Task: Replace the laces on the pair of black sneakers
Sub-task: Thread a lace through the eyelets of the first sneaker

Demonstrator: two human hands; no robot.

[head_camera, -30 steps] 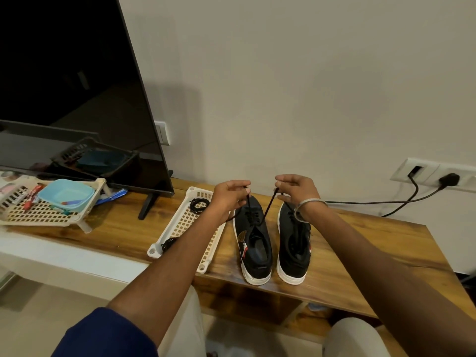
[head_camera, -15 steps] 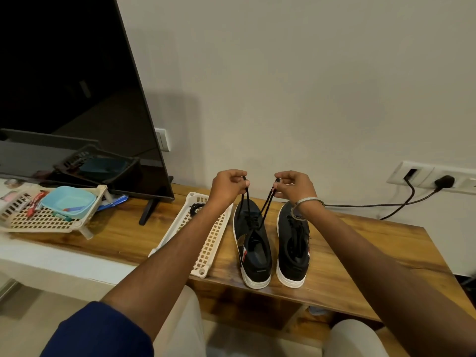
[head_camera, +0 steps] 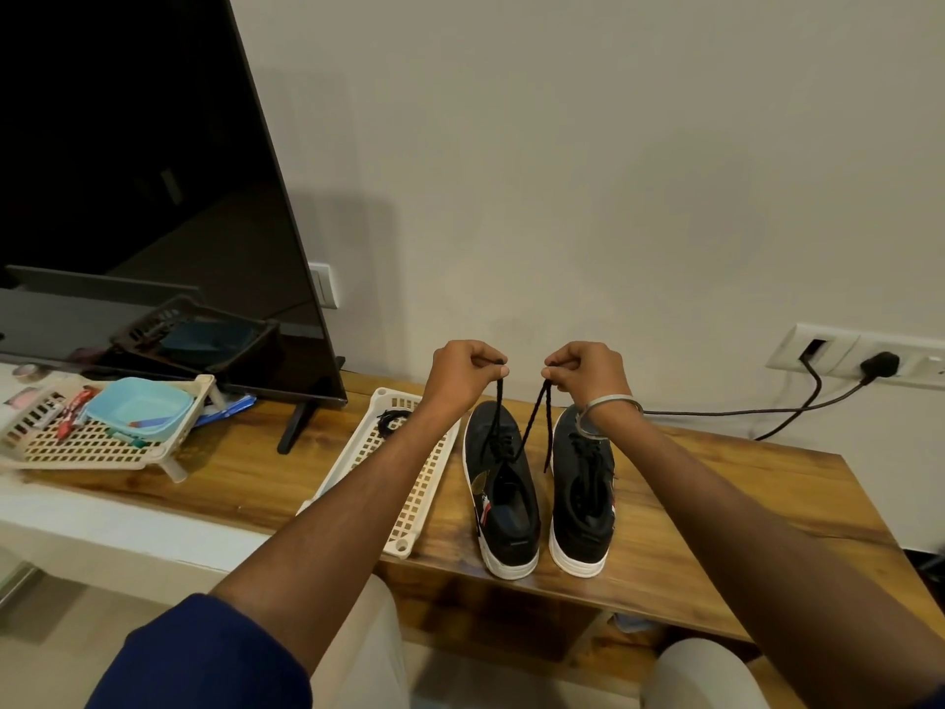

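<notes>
Two black sneakers with white soles stand side by side on the wooden table (head_camera: 716, 509), the left sneaker (head_camera: 503, 496) and the right sneaker (head_camera: 583, 498). A black lace (head_camera: 532, 427) runs up from the left sneaker's eyelets. My left hand (head_camera: 463, 373) pinches one end of it and my right hand (head_camera: 583, 371) pinches the other, both raised above the toes. A loose tail hangs down from my right hand. The right sneaker has its own lace in place.
A cream slotted tray (head_camera: 409, 509) holding a coiled black lace (head_camera: 391, 419) lies left of the sneakers. A second cream basket (head_camera: 76, 442) with a blue tub (head_camera: 140, 406) sits far left. A TV (head_camera: 153, 197) stands behind. Black cables (head_camera: 767, 414) run from wall sockets.
Both hands have risen and drawn the lace ends up taut above the left sneaker. The view has tilted slightly upward.
</notes>
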